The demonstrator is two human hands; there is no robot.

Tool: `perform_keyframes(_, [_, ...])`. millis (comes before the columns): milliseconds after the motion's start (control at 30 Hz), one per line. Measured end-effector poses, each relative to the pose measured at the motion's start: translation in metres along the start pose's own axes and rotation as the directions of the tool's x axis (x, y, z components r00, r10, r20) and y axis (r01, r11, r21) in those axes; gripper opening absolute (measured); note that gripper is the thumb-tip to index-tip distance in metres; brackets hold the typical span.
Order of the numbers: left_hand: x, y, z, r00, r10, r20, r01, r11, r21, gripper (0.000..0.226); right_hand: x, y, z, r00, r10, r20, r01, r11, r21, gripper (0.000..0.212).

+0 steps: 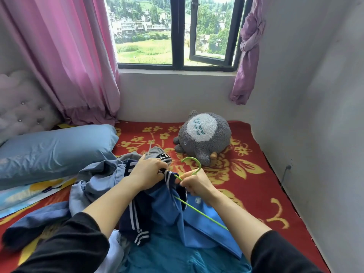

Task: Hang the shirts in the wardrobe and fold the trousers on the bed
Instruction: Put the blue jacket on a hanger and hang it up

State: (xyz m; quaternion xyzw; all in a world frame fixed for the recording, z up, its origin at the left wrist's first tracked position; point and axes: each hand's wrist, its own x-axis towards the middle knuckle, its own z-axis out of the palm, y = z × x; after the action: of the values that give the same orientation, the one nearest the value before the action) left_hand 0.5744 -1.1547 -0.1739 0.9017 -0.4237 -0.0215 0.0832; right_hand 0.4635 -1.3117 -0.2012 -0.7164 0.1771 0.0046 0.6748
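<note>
Left hand [149, 172] grips the shirt [163, 209] collar, holding it open. Right hand [197, 184] grips the green hanger [199, 211], apparently to thread it inside.

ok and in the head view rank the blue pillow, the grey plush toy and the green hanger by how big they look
1. blue pillow
2. grey plush toy
3. green hanger: thin, and partly hidden in the blue shirt, so this ranks only what shows

Premises: a home bedroom. A bed [256, 186] with pillow [55, 150] and tufted headboard [21, 107] stands beneath a curtained window [177, 32].
</note>
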Motion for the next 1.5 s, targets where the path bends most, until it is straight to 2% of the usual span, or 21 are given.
perform_keyframes(67, [-0.003,-0.002,-0.004,1.000,0.010,0.009,-0.010,1.000,0.016,0.019,-0.005,0.005,-0.004,0.978,0.059,0.200,-0.063,0.998,0.013,0.034])
perform_keyframes(133, [-0.007,-0.007,-0.005,0.999,0.037,0.031,-0.038,0.999,0.011,0.021,-0.008,0.016,-0.017,0.951,0.124,0.284,-0.110,0.992,-0.063,0.040])
perform_keyframes(200, [-0.012,-0.011,-0.007,0.995,0.080,0.052,-0.078,0.996,-0.047,0.024,-0.004,0.029,-0.025,0.971,0.173,0.164,-0.150,0.978,-0.143,0.042])
perform_keyframes(267, [-0.017,-0.011,-0.011,0.990,0.122,0.063,-0.115,0.988,-0.106,0.031,0.001,0.038,-0.023,0.990,0.132,0.048,-0.115,0.958,-0.264,0.037])
perform_keyframes(367, [-0.019,-0.008,-0.017,0.985,0.168,0.033,-0.161,0.975,-0.156,0.042,0.008,0.045,-0.003,0.996,0.030,0.089,0.015,0.886,-0.463,0.034])
perform_keyframes(433, [-0.022,-0.009,-0.020,0.983,0.185,0.009,-0.180,0.964,-0.194,0.043,0.011,0.048,0.010,0.994,-0.017,0.106,0.075,0.818,-0.570,0.013])
perform_keyframes(467, [-0.025,-0.011,-0.021,0.983,0.186,0.000,-0.182,0.962,-0.205,0.039,0.012,0.050,0.014,0.994,-0.018,0.109,0.080,0.794,-0.603,0.009])
perform_keyframes(500, [-0.028,-0.014,-0.022,0.984,0.178,-0.005,-0.175,0.962,-0.208,0.031,0.013,0.052,0.015,0.993,-0.011,0.118,0.079,0.799,-0.596,0.012])
perform_keyframes(600, [-0.042,-0.028,-0.025,0.992,0.125,-0.007,-0.124,0.980,-0.155,0.013,0.013,0.046,0.004,0.989,-0.037,0.142,0.096,0.896,-0.434,0.023])
perform_keyframes(700, [-0.054,-0.046,-0.028,0.999,0.040,-0.013,-0.042,0.986,-0.164,0.024,0.007,0.028,-0.015,0.979,-0.082,0.185,0.145,0.920,-0.364,0.026])
perform_keyframes(767, [-0.059,-0.051,-0.027,1.000,0.010,0.006,-0.009,0.988,-0.157,0.028,0.004,0.017,-0.026,0.964,-0.020,0.265,0.114,0.933,-0.341,0.031])
perform_keyframes(833, [-0.059,-0.048,-0.023,1.000,0.020,0.022,-0.017,0.994,-0.106,0.028,0.006,0.010,-0.036,0.965,0.022,0.260,0.113,0.864,-0.490,0.029])
perform_keyframes(900, [-0.055,-0.042,-0.018,0.999,0.036,0.026,-0.035,0.999,-0.035,0.024,0.011,0.008,-0.047,0.986,-0.086,0.146,0.166,0.670,-0.724,0.027])
perform_keyframes(967, [-0.049,-0.037,-0.017,0.999,0.041,0.002,-0.041,0.999,0.026,0.023,0.011,0.008,-0.058,0.980,-0.197,0.008,0.103,0.476,-0.873,0.008])
perform_keyframes(1067, [-0.044,-0.037,-0.017,0.995,0.025,-0.093,-0.018,0.997,0.076,0.030,0.003,0.017,-0.081,0.950,-0.248,-0.187,-0.093,0.347,-0.933,0.023])
perform_keyframes(1133, [-0.042,-0.036,-0.016,0.989,0.008,-0.147,0.007,0.995,0.101,0.029,-0.001,0.027,-0.096,0.935,-0.247,-0.253,-0.176,0.294,-0.939,0.026])
perform_keyframes(1167, [-0.040,-0.035,-0.014,0.986,-0.001,-0.167,0.018,0.994,0.104,0.028,-0.001,0.031,-0.102,0.929,-0.242,-0.279,-0.204,0.293,-0.934,0.029])
perform_keyframes(1267, [-0.036,-0.031,-0.009,0.981,-0.020,-0.195,0.042,0.993,0.109,0.030,-0.006,0.037,-0.114,0.925,-0.196,-0.326,-0.230,0.396,-0.889,0.035])
perform_keyframes(1400, [-0.031,-0.024,0.002,0.976,-0.079,-0.203,0.095,0.993,0.070,0.033,-0.011,0.038,-0.124,0.905,-0.177,-0.387,-0.278,0.444,-0.852,0.038])
perform_keyframes(1433, [-0.030,-0.020,0.005,0.975,-0.090,-0.205,0.102,0.993,0.053,0.034,-0.011,0.038,-0.127,0.889,-0.165,-0.428,-0.298,0.500,-0.813,0.038])
perform_keyframes(1500, [-0.026,-0.010,0.009,0.972,-0.109,-0.207,0.117,0.993,0.029,0.032,-0.010,0.036,-0.129,0.866,-0.061,-0.496,-0.315,0.703,-0.637,0.033])
